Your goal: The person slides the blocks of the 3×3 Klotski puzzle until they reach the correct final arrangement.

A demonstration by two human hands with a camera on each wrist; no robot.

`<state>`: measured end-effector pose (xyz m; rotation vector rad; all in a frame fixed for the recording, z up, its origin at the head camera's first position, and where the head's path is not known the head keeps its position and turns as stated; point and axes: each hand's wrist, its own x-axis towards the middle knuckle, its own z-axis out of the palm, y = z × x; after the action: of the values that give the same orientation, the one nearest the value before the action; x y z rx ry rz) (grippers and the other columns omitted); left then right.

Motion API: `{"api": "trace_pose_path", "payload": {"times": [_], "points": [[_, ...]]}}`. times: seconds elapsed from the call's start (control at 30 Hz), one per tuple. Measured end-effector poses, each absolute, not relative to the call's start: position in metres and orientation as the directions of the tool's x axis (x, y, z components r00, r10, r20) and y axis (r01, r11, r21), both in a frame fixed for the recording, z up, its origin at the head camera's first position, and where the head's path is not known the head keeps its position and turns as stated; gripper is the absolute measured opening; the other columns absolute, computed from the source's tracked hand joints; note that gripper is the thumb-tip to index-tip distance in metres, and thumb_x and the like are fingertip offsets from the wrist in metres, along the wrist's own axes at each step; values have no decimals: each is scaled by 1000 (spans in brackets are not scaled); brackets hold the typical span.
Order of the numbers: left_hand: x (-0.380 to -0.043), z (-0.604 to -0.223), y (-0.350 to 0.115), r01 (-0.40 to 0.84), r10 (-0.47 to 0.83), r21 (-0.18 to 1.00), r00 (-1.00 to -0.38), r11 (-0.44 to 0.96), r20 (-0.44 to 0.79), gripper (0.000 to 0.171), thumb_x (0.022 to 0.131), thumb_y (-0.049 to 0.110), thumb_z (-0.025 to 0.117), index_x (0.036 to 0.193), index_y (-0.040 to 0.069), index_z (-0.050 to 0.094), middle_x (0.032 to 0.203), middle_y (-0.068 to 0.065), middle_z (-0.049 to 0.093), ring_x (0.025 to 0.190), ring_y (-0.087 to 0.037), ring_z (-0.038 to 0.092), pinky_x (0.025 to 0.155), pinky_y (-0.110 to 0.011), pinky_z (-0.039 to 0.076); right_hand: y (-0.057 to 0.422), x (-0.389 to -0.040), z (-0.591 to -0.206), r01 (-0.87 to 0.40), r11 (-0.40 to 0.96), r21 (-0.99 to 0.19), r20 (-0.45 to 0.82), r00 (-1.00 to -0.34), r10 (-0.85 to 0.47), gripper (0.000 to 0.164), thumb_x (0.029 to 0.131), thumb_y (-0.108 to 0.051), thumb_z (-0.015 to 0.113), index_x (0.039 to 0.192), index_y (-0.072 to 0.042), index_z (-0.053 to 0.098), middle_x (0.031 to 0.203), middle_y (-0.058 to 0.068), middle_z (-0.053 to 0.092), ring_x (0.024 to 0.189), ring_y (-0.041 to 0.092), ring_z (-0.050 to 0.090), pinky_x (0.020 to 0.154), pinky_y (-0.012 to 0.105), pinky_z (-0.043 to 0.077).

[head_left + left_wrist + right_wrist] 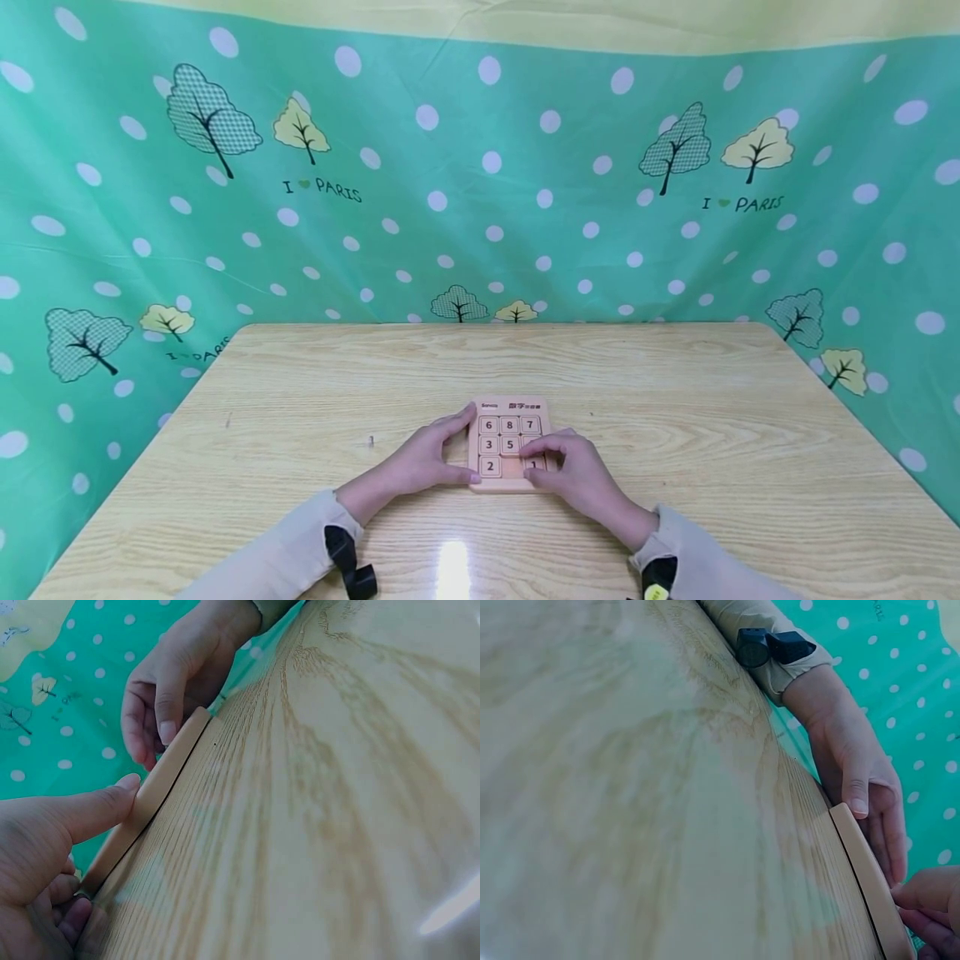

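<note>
A pale number sliding puzzle (pixel 512 485) lies flat on the table, its printed heading at the far side. The square tiles 6, 8, 7, 3, 5, 2 and 1 show, with a bare slot left of the tile marked 1 (pixel 534 465). My left hand (pixel 420 454) holds the puzzle's left side, forefinger by the far corner and thumb at the near corner. Over the right columns is my right hand (pixel 581 472); its forefinger and thumb tips touch around the 1 tile. That hand partly covers the right column. The wrist views show the puzzle's thin edge (pixel 154 791).
The wood-grain table (pixel 315 375) extends around the puzzle. A green dotted curtain (pixel 487 183) hangs behind and beside it. Black cameras are strapped at both sleeves, the left one (pixel 348 562) near the table's front. A bright reflection shows on the near tabletop.
</note>
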<state>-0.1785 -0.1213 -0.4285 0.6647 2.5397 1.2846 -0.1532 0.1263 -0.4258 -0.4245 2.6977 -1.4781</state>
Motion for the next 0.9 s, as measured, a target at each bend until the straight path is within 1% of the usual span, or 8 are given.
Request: {"api": "trace_pose_path", "payload": {"times": [0.23,0.4,0.67,0.9], "points": [[-179,-427,-121,307,495,798,-869,518,12,98,71,35,81,148,7,28,153,-9,27,140,-30,24,115,-48,19,128,-153,-426,-215,516,-829,98,-965,-244,23,70,-6,78,89,-18,74,91,-6,65,89,14,51,79,23,45],[-178,-426,-121,296,491,803,-871,517,5,98,71,34,82,148,8,28,153,-8,26,140,-29,24,115,-47,19,128,-153,-426,-213,496,-842,97,-963,-250,22,71,-6,78,90,-17,74,92,-6,65,89,14,51,79,22,45],[-177,-426,-121,293,488,801,-873,523,0,98,71,35,81,148,8,27,153,-7,26,141,-27,23,115,-45,19,125,-153,-425,-218,419,-882,106,-956,-275,25,70,-13,79,94,-11,74,94,-1,66,88,16,50,79,24,43],[-177,-426,-121,295,490,802,-872,519,3,99,70,34,82,148,8,27,153,-7,25,141,-27,23,115,-45,18,116,-153,-421,-191,408,-893,79,-958,-275,24,71,-17,80,94,-16,74,94,-3,64,91,15,52,84,25,42]]}}
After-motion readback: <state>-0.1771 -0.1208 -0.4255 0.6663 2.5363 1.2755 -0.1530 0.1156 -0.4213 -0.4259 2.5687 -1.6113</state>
